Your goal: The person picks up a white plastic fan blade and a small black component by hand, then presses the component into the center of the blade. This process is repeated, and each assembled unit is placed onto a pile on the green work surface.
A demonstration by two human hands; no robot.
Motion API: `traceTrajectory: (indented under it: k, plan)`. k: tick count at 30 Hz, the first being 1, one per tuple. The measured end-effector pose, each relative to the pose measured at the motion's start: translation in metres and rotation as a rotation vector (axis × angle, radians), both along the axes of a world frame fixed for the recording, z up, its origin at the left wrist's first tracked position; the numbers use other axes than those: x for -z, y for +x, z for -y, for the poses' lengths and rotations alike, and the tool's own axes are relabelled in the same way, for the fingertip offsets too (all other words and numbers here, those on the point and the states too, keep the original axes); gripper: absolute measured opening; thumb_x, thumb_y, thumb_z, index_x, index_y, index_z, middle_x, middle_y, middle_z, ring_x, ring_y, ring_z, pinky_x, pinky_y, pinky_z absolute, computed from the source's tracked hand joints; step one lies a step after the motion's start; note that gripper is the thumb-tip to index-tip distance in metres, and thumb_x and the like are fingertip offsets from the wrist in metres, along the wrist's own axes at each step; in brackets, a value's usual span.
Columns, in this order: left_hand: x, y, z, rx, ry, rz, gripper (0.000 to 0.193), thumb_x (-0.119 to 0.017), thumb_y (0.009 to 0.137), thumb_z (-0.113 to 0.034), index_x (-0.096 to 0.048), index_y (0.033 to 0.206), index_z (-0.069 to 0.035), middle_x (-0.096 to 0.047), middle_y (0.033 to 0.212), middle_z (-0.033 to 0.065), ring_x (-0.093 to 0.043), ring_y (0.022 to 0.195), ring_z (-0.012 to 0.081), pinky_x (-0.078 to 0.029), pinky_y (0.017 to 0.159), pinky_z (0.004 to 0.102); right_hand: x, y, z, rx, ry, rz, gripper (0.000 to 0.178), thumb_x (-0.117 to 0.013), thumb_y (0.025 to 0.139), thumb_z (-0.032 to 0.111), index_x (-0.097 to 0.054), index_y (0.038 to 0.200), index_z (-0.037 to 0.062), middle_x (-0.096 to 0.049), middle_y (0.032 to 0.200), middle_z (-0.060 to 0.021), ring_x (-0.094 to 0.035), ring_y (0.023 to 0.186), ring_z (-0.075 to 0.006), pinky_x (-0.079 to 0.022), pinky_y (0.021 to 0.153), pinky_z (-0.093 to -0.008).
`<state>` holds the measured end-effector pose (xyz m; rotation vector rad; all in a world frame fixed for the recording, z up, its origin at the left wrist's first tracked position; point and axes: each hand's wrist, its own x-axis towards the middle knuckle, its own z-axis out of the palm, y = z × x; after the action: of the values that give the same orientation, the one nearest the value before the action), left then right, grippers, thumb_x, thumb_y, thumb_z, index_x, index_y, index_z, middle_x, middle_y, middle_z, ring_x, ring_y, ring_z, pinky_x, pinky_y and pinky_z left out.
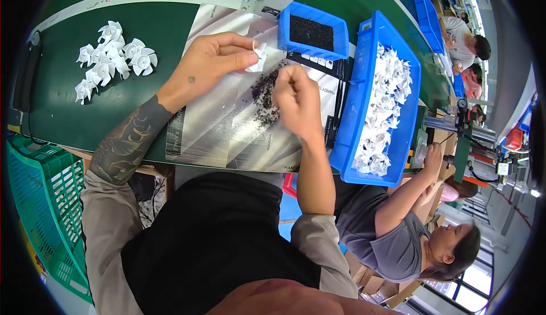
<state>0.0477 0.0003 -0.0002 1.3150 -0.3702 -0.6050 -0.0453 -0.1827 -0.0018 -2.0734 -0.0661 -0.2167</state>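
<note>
My left hand (pixel 207 62) pinches a small white fan wheel (pixel 260 58) between thumb and fingers, above a shiny printed sheet (pixel 210 127). Just right of it, my right hand (pixel 299 100) is closed, its fingers curled; whatever is in them, if anything, is hidden. Beside and partly behind that hand lies a loose scatter of tiny black parts (pixel 263 100) on the sheet. More such parts fill a small blue bin (pixel 284 43) at the back. A heap of white fan wheels (pixel 382 113) fills a larger blue bin (pixel 348 116) to the right.
At the left, several white fan wheels (pixel 108 59) lie grouped on the green tabletop (pixel 51 119). A green plastic crate (pixel 48 207) stands below the left table edge. To the right a co-worker (pixel 398 235) sits at a bench device. Further people work beyond.
</note>
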Motion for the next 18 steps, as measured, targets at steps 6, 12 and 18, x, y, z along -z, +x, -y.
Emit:
traceTrajectory:
  k: [6, 12, 18]
  plan:
    - [-0.007, -0.021, 0.004, 0.158, -0.07, -0.091, 0.034, -0.066, 0.087, -0.007, -0.058, 0.119, 0.003, -0.065, 0.105, 0.0096, -0.062, 0.096, 0.0126, -0.051, 0.084, 0.0257, 0.016, -0.009, -0.003, 0.003, 0.348, 0.202, 0.007, -0.046, 0.09, 0.003, -0.044, 0.083, 0.0016, -0.048, 0.062, 0.0031, -0.041, 0.05, -0.0061, -0.036, 0.046, -0.0213]
    - [-0.005, -0.028, 0.006, 0.17, -0.101, -0.115, 0.036, -0.065, 0.086, -0.002, -0.057, 0.12, 0.003, -0.063, 0.114, 0.0103, -0.061, 0.103, 0.014, -0.05, 0.089, 0.0268, 0.008, -0.002, -0.007, 0.066, -0.123, 0.443, 0.012, -0.055, 0.079, -0.006, -0.046, 0.08, 0.0018, -0.046, 0.054, 0.0029, -0.039, 0.044, -0.0049, -0.035, 0.043, -0.0206]
    - [-0.005, -0.026, 0.007, 0.116, -0.06, -0.047, 0.034, -0.067, 0.086, -0.007, -0.059, 0.118, 0.002, -0.065, 0.106, 0.0106, -0.062, 0.098, 0.0135, -0.051, 0.086, 0.0263, 0.011, 0.002, -0.005, 0.077, -0.284, 0.569, 0.015, -0.06, 0.076, -0.006, -0.048, 0.078, 0.0025, -0.046, 0.05, 0.0027, -0.04, 0.041, -0.0039, -0.035, 0.041, -0.0204]
